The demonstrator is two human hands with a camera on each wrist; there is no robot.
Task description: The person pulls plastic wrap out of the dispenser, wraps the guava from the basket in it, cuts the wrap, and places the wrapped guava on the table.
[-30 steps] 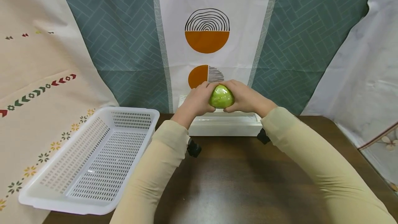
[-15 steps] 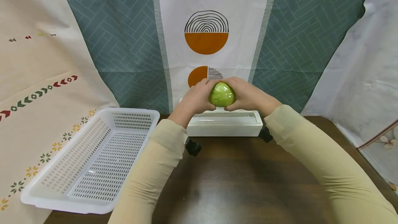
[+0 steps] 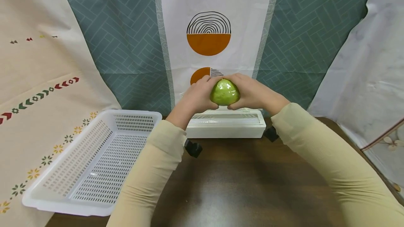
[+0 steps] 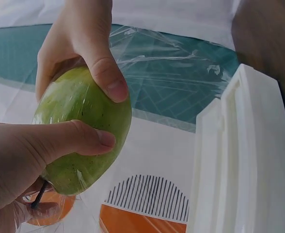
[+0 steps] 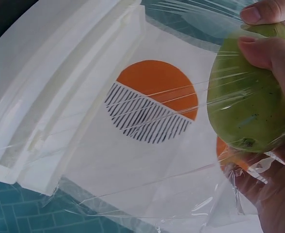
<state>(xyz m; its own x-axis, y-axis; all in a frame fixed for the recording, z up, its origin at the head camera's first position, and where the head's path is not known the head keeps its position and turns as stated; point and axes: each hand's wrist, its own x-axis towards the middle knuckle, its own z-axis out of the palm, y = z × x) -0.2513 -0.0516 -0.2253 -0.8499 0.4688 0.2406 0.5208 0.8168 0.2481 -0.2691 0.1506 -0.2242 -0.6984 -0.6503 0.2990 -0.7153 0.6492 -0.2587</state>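
Both hands hold a green mango [image 3: 225, 93] in the air, in front of and above the white cling film dispenser [image 3: 225, 131]. The left hand [image 3: 199, 95] grips its left side, the right hand [image 3: 252, 92] its right, fingers curled round behind and thumbs on the near face. In the left wrist view the mango [image 4: 91, 111] has a glossy layer of film over it and a dark stem [image 4: 39, 194] by the left hand. Clear cling film [image 5: 137, 194] stretches between the dispenser and the mango in the right wrist view. The fingertips behind the mango are hidden in the head view.
A white perforated plastic basket [image 3: 104, 171] stands at the left of the dark wooden table [image 3: 221, 185]. Patterned cloths [image 3: 135, 45] hang behind and at both sides. Black wrist cameras [image 3: 193, 148] hang under the sleeves.
The hands have raised the mango slightly and brought it a little closer, so more of the dispenser's top shows below it. The grip looks the same; the basket stays put.
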